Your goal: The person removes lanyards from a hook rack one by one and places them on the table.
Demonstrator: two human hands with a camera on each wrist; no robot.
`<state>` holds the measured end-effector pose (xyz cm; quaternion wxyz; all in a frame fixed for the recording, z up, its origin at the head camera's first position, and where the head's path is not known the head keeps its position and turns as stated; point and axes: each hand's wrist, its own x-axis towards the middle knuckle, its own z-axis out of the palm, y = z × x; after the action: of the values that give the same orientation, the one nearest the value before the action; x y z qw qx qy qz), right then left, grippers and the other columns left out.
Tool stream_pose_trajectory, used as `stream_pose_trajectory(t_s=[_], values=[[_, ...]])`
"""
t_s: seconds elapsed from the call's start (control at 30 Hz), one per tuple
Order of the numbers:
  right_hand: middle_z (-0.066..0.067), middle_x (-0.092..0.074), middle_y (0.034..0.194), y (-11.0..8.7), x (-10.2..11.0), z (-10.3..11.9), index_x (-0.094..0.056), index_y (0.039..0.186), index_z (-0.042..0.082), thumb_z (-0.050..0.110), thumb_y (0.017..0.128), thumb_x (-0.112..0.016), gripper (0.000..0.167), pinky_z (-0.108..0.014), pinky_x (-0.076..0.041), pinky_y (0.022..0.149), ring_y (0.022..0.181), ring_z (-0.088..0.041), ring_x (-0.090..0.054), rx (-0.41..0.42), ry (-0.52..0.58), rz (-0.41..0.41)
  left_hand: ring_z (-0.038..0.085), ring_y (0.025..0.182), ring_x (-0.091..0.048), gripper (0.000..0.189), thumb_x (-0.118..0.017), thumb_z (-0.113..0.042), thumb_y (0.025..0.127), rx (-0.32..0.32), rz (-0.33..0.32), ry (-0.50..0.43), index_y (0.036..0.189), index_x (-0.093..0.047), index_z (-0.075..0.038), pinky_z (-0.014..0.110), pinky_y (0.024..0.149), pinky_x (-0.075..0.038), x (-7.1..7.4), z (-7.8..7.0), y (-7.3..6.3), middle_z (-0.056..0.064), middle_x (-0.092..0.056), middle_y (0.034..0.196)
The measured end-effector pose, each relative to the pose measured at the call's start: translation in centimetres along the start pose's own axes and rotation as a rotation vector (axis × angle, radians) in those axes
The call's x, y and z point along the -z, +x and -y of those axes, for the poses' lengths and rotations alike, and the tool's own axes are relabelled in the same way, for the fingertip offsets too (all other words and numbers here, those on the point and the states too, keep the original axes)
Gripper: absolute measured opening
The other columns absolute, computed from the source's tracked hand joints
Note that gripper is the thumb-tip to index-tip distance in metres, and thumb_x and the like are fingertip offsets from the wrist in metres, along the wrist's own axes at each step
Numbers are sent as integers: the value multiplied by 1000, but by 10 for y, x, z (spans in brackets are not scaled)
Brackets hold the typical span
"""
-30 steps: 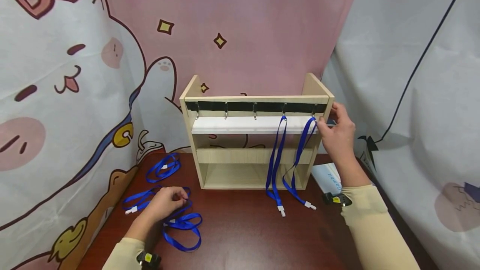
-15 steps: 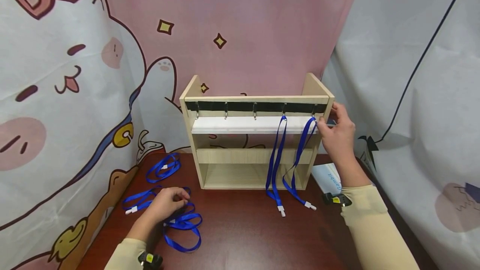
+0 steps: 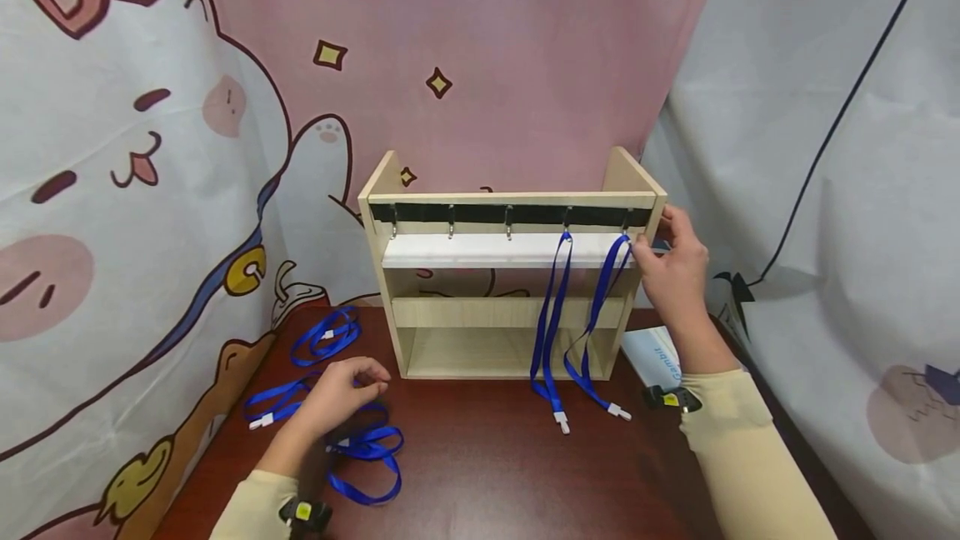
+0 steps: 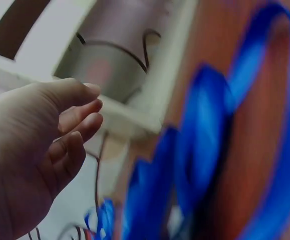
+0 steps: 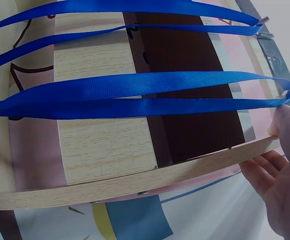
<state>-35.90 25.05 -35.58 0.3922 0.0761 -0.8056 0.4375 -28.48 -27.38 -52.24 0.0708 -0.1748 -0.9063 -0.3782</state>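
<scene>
We pinch shelf (image 3: 465, 352) with right hand (image 3: 675, 261), hung straps (image 5: 104, 86) beside it. Left hand (image 3: 339, 394) empty, fingers soft, near loose straps (image 4: 205, 135). If we tug, hung straps may slip.

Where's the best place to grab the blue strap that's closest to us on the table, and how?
Probably pinch the blue strap by its front loop, from above and the right. The loop lies spread on the table with a gap in its middle, leaving room around it. Farther back the strap bunches up, so it could tangle.
</scene>
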Motion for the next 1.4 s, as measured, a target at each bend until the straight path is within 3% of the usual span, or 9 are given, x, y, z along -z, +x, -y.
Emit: stream_pose_trajectory(t_s=[0.23, 0.37, 0.53, 0.7, 0.83, 1.0, 1.27, 1.4], values=[[-10, -72, 140, 0, 3, -1, -59, 153, 18, 14, 109, -63, 45, -21, -53, 86, 121, -24, -69, -4, -7, -3, 10, 88, -70, 13, -82, -11, 101, -151, -45, -111, 107, -81, -22, 30, 72, -57, -13, -73, 41, -12, -75, 96], [-10, -72, 140, 0, 4, -2, -59, 153, 18, 14, 109, -63, 45, -24, -53, 86, 122, -25, -69, -8, -14, -8, 11, 92, -70, 10, -82, -15, 103, -250, -88, -157, 113, -81, -16, 31, 71, -57, -26, -121, 70, -12, -76, 100], [-10, -72, 141, -2, 4, -2, -58, 154, 19, 15, 109, -63, 45, -28, -54, 87, 121, -24, -69, -17, -12, 1, 13, 99, -73, 21, -81, -17, 103, -335, -137, -220, 123, -79, -10, 31, 76, -60, -43, -174, 102, -3, -77, 111], [-11, -72, 141, -3, 4, -4, -58, 154, 19, 13, 109, -63, 45, -35, -56, 88, 121, -25, -69, -24, -18, -2, 17, 107, -76, 32, -81, -18, 104, -400, -223, -248, 134, -75, -9, 36, 79, -64, -56, -214, 127, 7, -77, 127], [-12, -72, 140, -4, 1, -4, -58, 153, 18, 13, 109, -63, 45, -48, -61, 91, 122, -26, -69, -15, -13, 5, 21, 109, -78, 38, -81, -18, 103, -418, -283, -234, 139, -73, -8, 41, 82, -65, -64, -236, 143, 9, -77, 127], [-13, -72, 140, -3, -2, -1, -58, 153, 17, 11, 109, -63, 45, -60, -60, 95, 123, -28, -69, 4, 3, 10, 22, 110, -78, 37, -81, -16, 103, -410, -336, -237, 138, -74, -8, 36, 85, -65, -72, -259, 157, 9, -77, 131], [-13, -72, 140, -1, 0, 0, -58, 153, 18, 11, 108, -63, 46, -60, -61, 93, 123, -27, -69, 3, 9, 2, 14, 99, -78, 25, -80, -10, 102, -399, -450, -343, 126, -78, -8, 22, 80, -63, -86, -275, 174, 5, -80, 119], [-11, -73, 140, -1, -1, 0, -59, 153, 20, 12, 108, -64, 46, -51, -62, 90, 122, -27, -70, 6, -1, 2, 13, 93, -78, 20, -79, -9, 102, -406, -506, -374, 122, -79, -8, 21, 76, -62, -91, -278, 177, 4, -81, 112]])
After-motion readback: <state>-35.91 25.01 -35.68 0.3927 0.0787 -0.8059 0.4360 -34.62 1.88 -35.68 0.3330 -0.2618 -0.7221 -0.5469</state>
